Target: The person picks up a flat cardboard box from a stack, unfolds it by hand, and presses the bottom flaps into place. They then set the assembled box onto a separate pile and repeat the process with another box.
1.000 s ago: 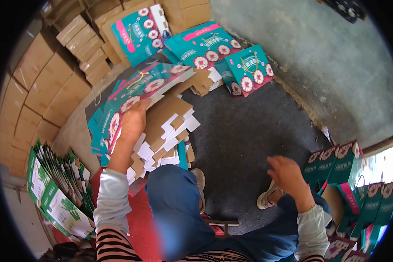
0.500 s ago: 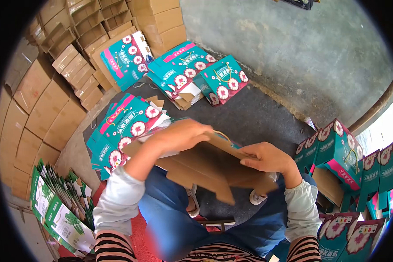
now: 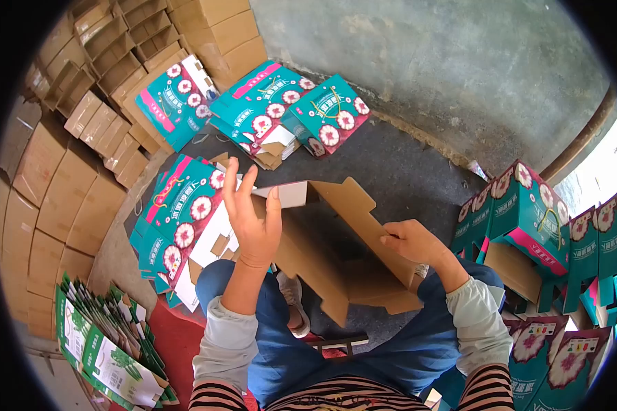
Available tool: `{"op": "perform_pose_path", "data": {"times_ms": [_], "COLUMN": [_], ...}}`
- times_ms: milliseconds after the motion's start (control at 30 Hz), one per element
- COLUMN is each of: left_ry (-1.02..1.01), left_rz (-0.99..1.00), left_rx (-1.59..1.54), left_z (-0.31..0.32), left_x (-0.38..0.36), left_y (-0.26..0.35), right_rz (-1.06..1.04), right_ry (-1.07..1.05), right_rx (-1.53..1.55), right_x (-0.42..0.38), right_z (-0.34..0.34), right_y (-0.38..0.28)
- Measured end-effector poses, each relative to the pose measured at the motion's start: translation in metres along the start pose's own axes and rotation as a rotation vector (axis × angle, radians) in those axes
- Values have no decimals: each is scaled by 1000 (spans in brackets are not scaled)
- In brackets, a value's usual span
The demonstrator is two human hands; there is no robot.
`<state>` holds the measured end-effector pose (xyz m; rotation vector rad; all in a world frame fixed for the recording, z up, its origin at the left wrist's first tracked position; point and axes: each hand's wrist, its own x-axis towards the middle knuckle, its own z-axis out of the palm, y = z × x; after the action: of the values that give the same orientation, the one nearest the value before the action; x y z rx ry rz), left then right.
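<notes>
An opened-out cardboard box [image 3: 298, 243], plain brown inside, stands between the knees; the dark floor shows through it. My right hand [image 3: 418, 245] pinches its right wall near the upper edge. At the box's left side, my left hand [image 3: 253, 216] is raised with its fingers spread, next to a white flap [image 3: 284, 194]. Whether the left palm touches the wall cannot be made out. Just left of that hand lies a pile of flat teal boxes [image 3: 185, 205] with flower prints and white flaps.
Brown cartons [image 3: 62, 185] are stacked along the left. Teal boxes [image 3: 267, 96] lie by the grey wall [image 3: 425, 61]. Standing teal boxes [image 3: 521, 219] crowd the right. Green-and-white folded cartons [image 3: 106, 349] lean at lower left, beside a red mat [image 3: 185, 356].
The box has opened from a flatter, folded shape into a hollow frame. My left hand has let go of its upper edge and spread its fingers. The view has shifted slightly.
</notes>
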<state>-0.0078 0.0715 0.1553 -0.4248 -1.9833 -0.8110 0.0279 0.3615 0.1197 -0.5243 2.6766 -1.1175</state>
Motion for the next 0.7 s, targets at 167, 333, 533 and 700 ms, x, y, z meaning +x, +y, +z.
{"op": "perform_pose_path", "data": {"times_ms": [167,333,533,700], "left_ry": [-9,-542,-625,-645], "left_rz": [-244,-704,-769,-703], "left_rx": [40,-175,-417,-284], "left_z": [1,39,73,86], "left_x": [0,-54,-71,-68], "left_y": [-5,-28,-15,-25], "right_rz": [84,129,167,178], "right_ry": [41,46,57,99], "right_rx": [-19,-59,-141,-212], "right_x": [0,8,13,26], "right_z": [-5,2,3,-1], "right_y": [0,13,14,17]}}
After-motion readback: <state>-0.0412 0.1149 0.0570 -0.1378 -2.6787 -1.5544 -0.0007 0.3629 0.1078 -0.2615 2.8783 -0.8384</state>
